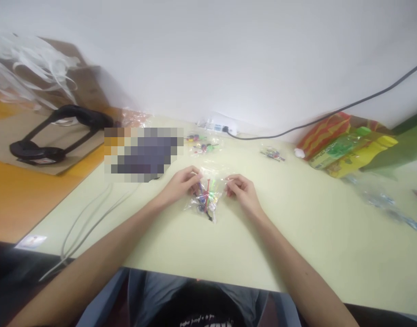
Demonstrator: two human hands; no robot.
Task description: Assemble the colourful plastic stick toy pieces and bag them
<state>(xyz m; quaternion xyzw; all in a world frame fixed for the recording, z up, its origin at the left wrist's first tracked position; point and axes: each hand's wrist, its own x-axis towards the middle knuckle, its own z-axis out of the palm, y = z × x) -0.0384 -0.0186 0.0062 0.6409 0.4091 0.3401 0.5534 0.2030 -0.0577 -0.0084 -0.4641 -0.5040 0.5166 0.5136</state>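
Clear bag [208, 196] pinched at both sides, mid-table

In the head view, straight ahead of the body, at the middle of a pale green table [297, 236]. Made of thin, glossy film, crinkled and catching light along the edges, with the upper part loose and nearly see-through. Filled, mostly in the lower part, with slender, stick-like coloured pieces [207, 193], crossing and fanning out from about the centre: red and nearly upright in the middle, lime green to the right with a touch of yellow, blue-violet to the left, black low down and pointing toward the near edge. Too small and smeared for exact shapes.

Pinched along the left edge between thumb and fingers of the left hand [187, 182]. Gripped likewise at the upper right by the bent fingers of the right hand [241, 188]. Hard to tell whether resting on the table or lifted slightly.

Farther back, near the wall [181, 59], similar filled bags [203, 145]; off to the right, another small bag [273, 153]. At the far right, a yellow-green packet [358, 154]. To the left, a dark object [145, 154] hidden by pixelation, then a black frame [36, 151] on cardboard [11, 131].
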